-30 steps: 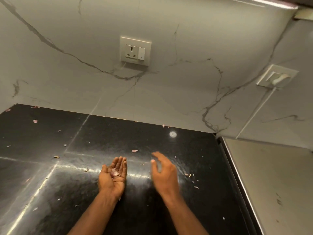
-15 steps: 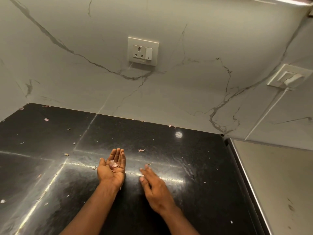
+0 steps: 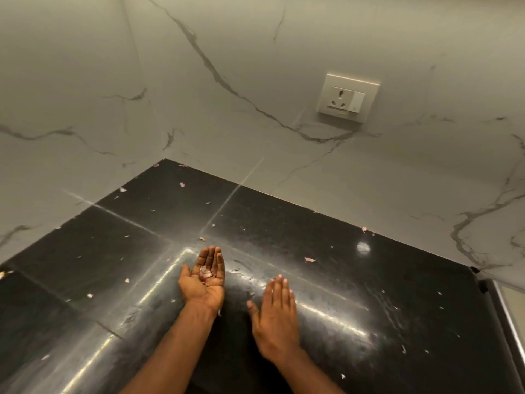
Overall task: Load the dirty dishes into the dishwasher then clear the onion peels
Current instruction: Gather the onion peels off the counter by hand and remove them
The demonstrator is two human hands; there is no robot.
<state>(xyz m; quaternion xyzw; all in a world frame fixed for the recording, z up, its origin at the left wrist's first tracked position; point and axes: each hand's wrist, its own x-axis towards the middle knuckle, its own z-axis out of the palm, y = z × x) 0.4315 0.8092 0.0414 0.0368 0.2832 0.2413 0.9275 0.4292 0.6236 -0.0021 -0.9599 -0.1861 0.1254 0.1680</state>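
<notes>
My left hand (image 3: 199,288) rests palm up on the black counter (image 3: 369,282), cupped around a small heap of pinkish onion peels (image 3: 205,273). To its right lies my right hand (image 3: 275,317), palm down and flat on the counter with the fingers straight, holding nothing. Small loose peel scraps are scattered over the counter, among them a peel scrap (image 3: 309,259) beyond my right hand, a peel scrap (image 3: 181,184) near the back corner and a peel scrap (image 3: 127,280) to the left. No dishes or dishwasher are in view.
Marbled white walls meet at the counter's back corner. A wall socket (image 3: 349,98) sits on the back wall. At the right edge a dark rim borders a pale metal surface (image 3: 512,305).
My right hand came down from raised to flat on the counter and drew closer to my left hand. The view swung left toward the corner. My left hand stayed cupped.
</notes>
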